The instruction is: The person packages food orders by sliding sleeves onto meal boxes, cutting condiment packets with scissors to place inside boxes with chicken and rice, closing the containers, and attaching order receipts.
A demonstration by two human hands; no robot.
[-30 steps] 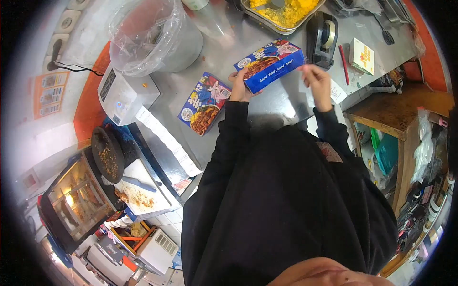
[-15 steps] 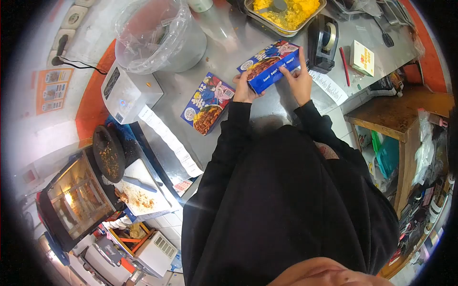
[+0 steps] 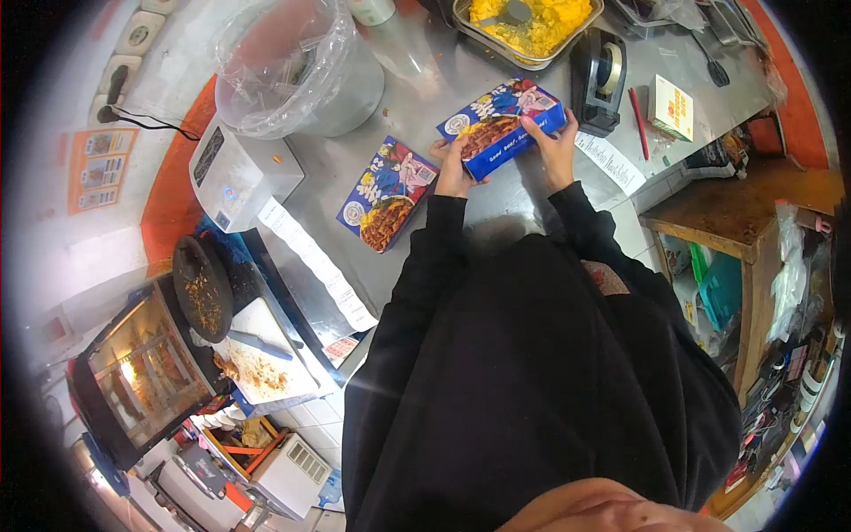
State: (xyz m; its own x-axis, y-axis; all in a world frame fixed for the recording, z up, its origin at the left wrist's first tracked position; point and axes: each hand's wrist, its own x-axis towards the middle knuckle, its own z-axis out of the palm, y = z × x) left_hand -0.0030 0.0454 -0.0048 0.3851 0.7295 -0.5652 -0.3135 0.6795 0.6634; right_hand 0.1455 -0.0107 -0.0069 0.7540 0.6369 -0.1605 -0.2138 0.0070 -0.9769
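Note:
Between my two hands is a closed blue food box (image 3: 501,124) with a picture of meat and red and yellow shapes on its lid. My left hand (image 3: 454,168) grips its left end, thumb toward the near side. Around the right end closes my right hand (image 3: 557,152), its thumb on the near top edge. A second printed food box (image 3: 386,195) of the same kind lies flat on the steel table (image 3: 417,75), just left of my left hand. A paper slip (image 3: 610,163) with handwriting lies beyond my right wrist.
A tape dispenser (image 3: 598,82), a red pen (image 3: 639,122) and a small white-and-yellow box (image 3: 671,108) lie to the right. At the back stands a tray of yellow food (image 3: 532,60). A bag-lined bucket (image 3: 350,97) and a receipt printer (image 3: 232,177) with long paper occupy the left.
The held box has tilted so that more of its lid and less of its front side shows. My right fingers have folded down around its right end.

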